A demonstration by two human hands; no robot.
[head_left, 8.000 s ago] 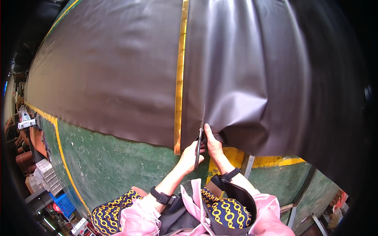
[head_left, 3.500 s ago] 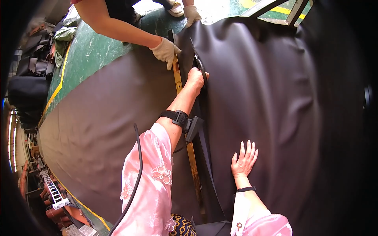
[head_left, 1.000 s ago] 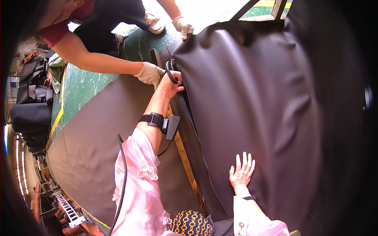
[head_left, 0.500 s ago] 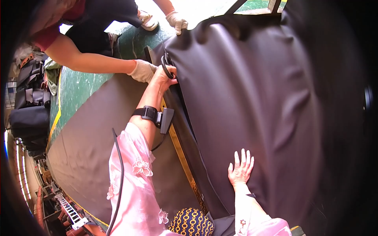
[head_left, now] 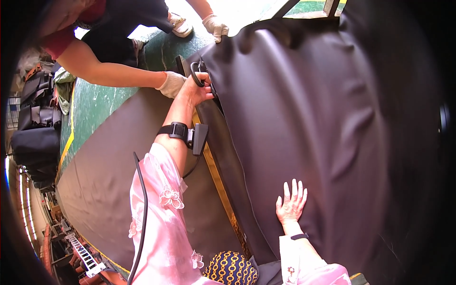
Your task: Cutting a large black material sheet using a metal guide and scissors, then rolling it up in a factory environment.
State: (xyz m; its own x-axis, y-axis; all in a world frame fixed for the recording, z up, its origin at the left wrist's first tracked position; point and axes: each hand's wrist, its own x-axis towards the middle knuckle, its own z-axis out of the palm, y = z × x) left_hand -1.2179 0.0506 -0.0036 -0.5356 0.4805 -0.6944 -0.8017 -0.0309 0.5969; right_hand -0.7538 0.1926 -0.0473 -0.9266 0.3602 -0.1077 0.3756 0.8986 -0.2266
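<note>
A wide dark brown sheet (head_left: 289, 118), leather-like and smooth, spreads over the right side with folds along its far edge. My left hand (head_left: 195, 90) reaches far forward, closed around black-handled scissors (head_left: 195, 75) at the sheet's left edge; the blades are mostly hidden at the material. Palm down, my right hand (head_left: 291, 204) lies on the sheet with its fingers stretched out. A long yellow straight bar (head_left: 219, 185) runs beneath my left forearm, beside the cut edge. Left of it lies another stretch of brown material (head_left: 123, 175).
A co-worker's gloved hand (head_left: 171, 84) presses by the bar's far end, close to my left hand. Their other gloved hand (head_left: 216, 28) holds the sheet's far corner. Green floor (head_left: 102, 111) shows at the left, with dark stacked material (head_left: 33, 147) beyond. A black cable (head_left: 144, 204) hangs along my left sleeve.
My left hand and the scissors have moved slightly forward along the sheet's edge, and the grip has turned a little. My right hand has stayed in place.
</note>
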